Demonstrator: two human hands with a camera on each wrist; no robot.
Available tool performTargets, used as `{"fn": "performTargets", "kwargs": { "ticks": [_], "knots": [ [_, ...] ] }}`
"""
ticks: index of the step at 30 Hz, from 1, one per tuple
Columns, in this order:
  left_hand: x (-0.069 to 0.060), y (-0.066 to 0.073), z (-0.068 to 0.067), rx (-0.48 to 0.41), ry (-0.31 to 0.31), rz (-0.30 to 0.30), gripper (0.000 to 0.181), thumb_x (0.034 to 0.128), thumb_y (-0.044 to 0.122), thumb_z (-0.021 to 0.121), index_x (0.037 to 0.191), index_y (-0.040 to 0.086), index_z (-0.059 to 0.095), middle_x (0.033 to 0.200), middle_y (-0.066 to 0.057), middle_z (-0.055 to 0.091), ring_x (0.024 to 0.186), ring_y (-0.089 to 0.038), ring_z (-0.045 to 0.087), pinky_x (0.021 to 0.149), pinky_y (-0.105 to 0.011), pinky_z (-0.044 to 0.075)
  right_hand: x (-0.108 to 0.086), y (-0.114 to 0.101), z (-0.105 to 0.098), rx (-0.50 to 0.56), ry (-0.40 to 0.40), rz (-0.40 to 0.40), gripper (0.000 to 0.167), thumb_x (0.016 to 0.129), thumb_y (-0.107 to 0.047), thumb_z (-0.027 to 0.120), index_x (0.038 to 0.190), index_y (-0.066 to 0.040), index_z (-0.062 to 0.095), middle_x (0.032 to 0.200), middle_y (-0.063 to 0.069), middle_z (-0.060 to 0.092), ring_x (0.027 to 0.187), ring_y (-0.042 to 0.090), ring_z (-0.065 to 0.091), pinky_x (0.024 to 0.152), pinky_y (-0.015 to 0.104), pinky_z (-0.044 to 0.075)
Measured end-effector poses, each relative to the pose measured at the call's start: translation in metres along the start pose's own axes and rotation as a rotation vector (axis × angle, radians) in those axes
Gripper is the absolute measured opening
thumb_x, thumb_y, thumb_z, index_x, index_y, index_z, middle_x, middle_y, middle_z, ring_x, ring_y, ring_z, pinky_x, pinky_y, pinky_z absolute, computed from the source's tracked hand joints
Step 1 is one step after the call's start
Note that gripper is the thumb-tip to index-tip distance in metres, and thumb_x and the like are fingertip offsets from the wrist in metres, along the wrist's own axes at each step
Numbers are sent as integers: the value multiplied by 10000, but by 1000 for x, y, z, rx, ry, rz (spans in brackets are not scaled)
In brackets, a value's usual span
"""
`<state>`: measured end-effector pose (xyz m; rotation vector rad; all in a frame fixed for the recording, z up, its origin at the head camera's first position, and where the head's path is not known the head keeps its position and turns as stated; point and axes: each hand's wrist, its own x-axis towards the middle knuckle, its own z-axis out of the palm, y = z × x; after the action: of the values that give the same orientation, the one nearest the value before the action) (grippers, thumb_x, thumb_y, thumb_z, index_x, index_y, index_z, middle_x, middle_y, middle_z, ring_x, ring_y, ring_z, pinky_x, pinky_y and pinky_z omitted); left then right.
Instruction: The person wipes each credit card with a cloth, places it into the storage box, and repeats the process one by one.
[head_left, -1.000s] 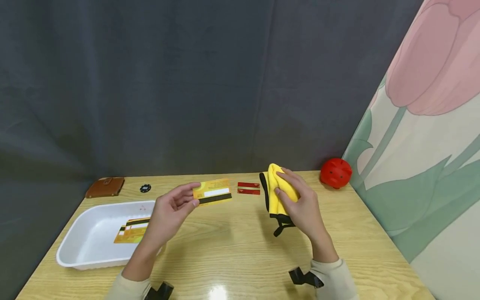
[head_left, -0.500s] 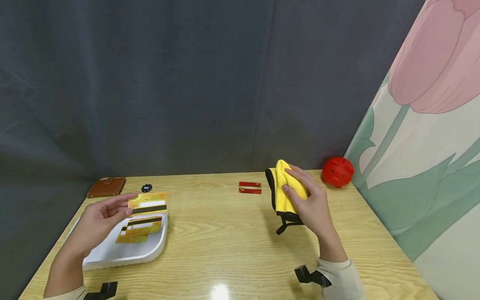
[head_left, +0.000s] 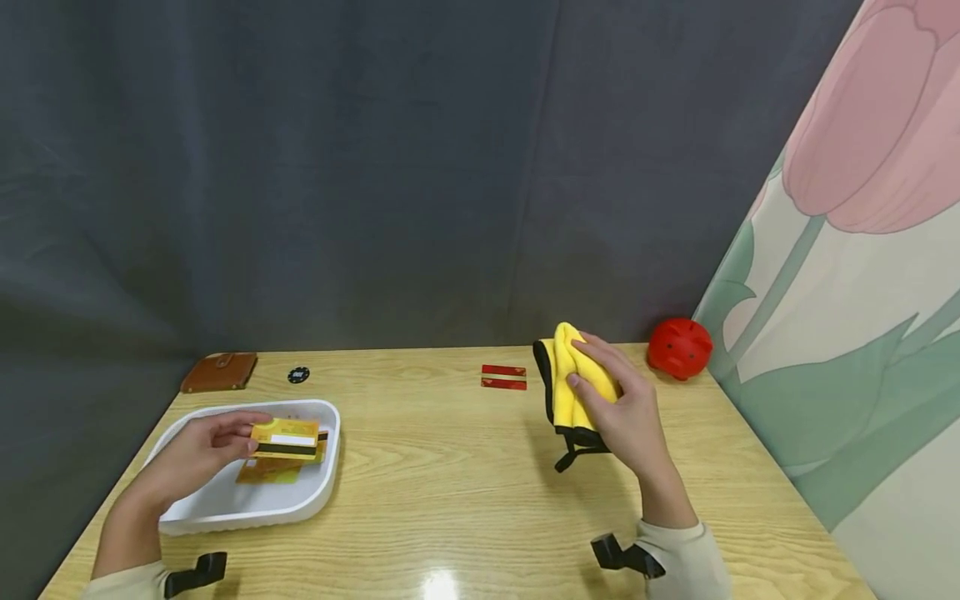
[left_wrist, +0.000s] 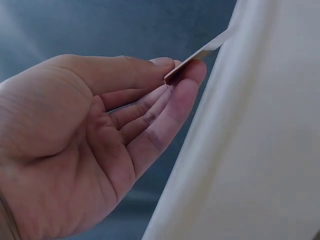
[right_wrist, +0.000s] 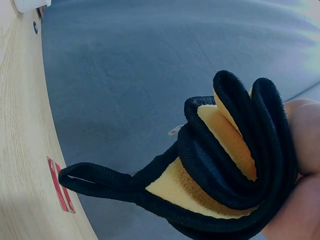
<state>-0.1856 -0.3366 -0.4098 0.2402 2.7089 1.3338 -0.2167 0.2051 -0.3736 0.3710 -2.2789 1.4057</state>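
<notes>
Between thumb and fingers my left hand (head_left: pixel 198 454) pinches a yellow card (head_left: pixel 287 439) with a white strip and a dark stripe. It holds the card over the white plastic tray (head_left: pixel 318 497). Under it, other yellow cards (head_left: pixel 267 472) lie in the tray, partly hidden. The left wrist view shows the pinched card (left_wrist: pixel 192 61) edge-on. On the right, my right hand (head_left: pixel 622 408) grips a folded yellow cloth (head_left: pixel 577 379) with black edging, held above the table. The cloth's black hanging loop (right_wrist: pixel 97 182) sticks out in the right wrist view.
Along the back of the wooden table (head_left: pixel 420 475) are a brown leather wallet (head_left: pixel 219 372), a black poker chip (head_left: pixel 298 375), a red card with a pale stripe (head_left: pixel 504 377) and a red piggy bank (head_left: pixel 679 348). A dark curtain (head_left: pixel 390 183) hangs behind.
My left hand has carried the yellow card leftward from mid-table to over the tray, then lowered it. My right hand has shifted slightly right, still holding the cloth.
</notes>
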Motion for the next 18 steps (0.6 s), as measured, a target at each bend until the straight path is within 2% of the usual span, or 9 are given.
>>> {"fn": "performTargets", "kwargs": {
  "ticks": [4, 7, 14, 18],
  "knots": [
    [3, -7, 1, -14, -38, -53, 421, 1016, 64, 625, 1411, -64, 560, 1213, -196, 685, 911, -73, 712, 806, -289, 611, 0, 1, 0, 10, -3, -4, 450, 931, -43, 745, 1354, -187, 692, 1504, 8, 579, 1052, 78, 614, 771, 141, 568],
    [5, -11, 3, -13, -46, -71, 446, 1005, 111, 662, 1408, -56, 569, 1247, -223, 677, 921, -45, 701, 805, -294, 610, 1, 1, 1, 16, -11, -11, 445, 930, -41, 746, 1349, -182, 696, 1504, 9, 579, 1110, 67, 602, 790, 136, 567],
    [10, -17, 7, 1, -76, -66, 471, 989, 157, 694, 1392, -57, 578, 1254, -224, 684, 914, -8, 649, 729, -254, 545, 0, -1, 1, 16, -23, -10, 448, 935, -50, 744, 1357, -191, 690, 1511, 1, 573, 1137, 63, 589, 810, 131, 561],
    [11, -19, 10, 1, -79, -54, 461, 992, 112, 681, 1398, -72, 564, 1248, -240, 682, 892, -30, 647, 696, -259, 531, -1, -1, 0, 17, -26, -9, 447, 936, -52, 742, 1356, -195, 690, 1512, -2, 571, 1138, 68, 589, 814, 134, 559]
  ]
}}
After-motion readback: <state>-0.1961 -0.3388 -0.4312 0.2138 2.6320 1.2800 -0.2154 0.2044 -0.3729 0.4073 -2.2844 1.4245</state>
